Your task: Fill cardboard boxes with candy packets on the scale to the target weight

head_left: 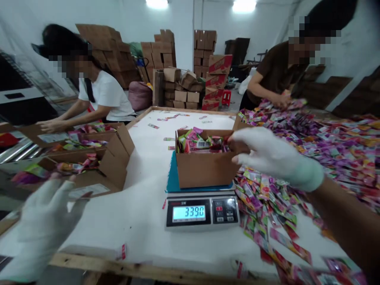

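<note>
A small open cardboard box (204,170), filled with colourful candy packets (197,143), stands on the blue-topped pan of a digital scale (203,211). Its lit display reads 339.0 or 3390; the decimal point is hard to make out. My right hand (264,156), in a white glove with some bare fingertips, is at the box's upper right edge with its fingers apart. Whether it touches the cardboard I cannot tell. My left hand (49,213), gloved too, is open with spread fingers beside a filled carton (114,172) at the left; contact there is unclear.
Loose packets form a large heap (323,154) along the right, spilling toward the scale. A wooden rim (142,273) edges the white table (142,237). One co-worker (103,95) handles cartons at the left; another (271,75) reaches into the heap. Stacked boxes (218,81) stand behind.
</note>
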A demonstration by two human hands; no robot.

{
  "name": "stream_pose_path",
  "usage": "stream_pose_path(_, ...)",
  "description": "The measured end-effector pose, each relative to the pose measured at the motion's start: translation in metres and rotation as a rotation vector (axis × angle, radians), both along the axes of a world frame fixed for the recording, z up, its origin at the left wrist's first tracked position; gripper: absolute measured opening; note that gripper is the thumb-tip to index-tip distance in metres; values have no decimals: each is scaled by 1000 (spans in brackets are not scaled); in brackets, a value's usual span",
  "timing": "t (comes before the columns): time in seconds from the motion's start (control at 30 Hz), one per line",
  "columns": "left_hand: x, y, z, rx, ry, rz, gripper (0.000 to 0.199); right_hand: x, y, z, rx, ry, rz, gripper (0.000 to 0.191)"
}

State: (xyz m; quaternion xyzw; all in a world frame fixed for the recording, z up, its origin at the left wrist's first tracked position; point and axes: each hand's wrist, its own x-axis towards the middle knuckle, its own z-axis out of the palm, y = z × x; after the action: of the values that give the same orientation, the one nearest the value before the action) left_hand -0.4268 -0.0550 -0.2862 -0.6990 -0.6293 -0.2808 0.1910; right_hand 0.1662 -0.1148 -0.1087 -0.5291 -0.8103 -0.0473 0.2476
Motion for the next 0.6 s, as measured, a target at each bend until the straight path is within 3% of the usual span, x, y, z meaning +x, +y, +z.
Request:
stream_pose_path(0.07, 27, -22, -37, -79, -142, -69, 65, 10, -8, 22, 85, 157, -2, 34)
stream_pose_path(0.17, 66, -50, -95, -365, -371, -36, 71, 13, -4, 46, 80, 376, -3, 31)
stream_pose_path(0.27, 91, -63, -131, -587, -374, -18, 77, 4, 12, 57, -18, 391, 24, 35)
stream_pose_path(0.43, 90, -57, -144, -658, -313, -50, 79, -17, 42, 64, -65, 211, 11, 41)
stream_pose_path(0.6, 82, -56, -149, -605, -266, -114, 74, -37, 74, 60, -173, 15, -26, 29)
